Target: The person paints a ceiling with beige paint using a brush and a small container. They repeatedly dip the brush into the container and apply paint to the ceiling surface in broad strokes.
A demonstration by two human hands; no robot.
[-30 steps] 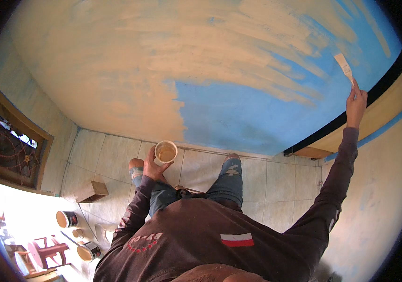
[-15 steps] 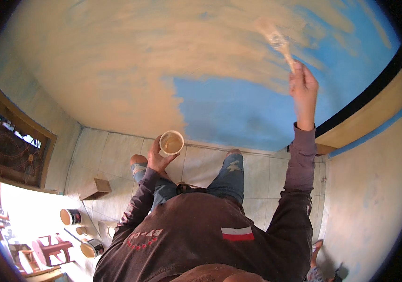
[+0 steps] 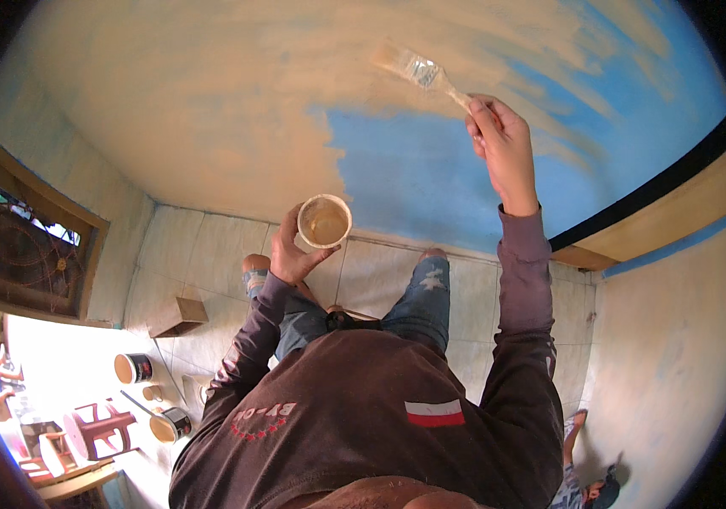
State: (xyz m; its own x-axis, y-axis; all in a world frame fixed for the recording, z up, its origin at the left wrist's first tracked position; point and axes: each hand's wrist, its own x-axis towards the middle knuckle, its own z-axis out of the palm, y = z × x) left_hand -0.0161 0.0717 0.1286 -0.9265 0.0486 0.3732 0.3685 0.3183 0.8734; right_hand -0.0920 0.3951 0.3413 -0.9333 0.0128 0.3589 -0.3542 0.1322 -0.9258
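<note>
My left hand grips a white cup of beige liquid paint, held at the middle of the view over my legs. Up and to the right, my right hand is closed on the handle of a flat paintbrush. The brush's pale, slightly blurred head lies over the beige-painted upper part of the wall; whether it touches is hard to tell. Below the brush, a patch of blue wall shows, with beige streaks over the blue at upper right.
At left are a grilled window, a wooden box, paint buckets and pink plastic furniture. A black band crosses the right side. Another person crouches by the wall at lower right. Tiled floor runs below.
My right hand has swept the brush leftward across the wall from the blue streaked area. The cup in my left hand has shifted slightly up and right. The other person has appeared at lower right.
</note>
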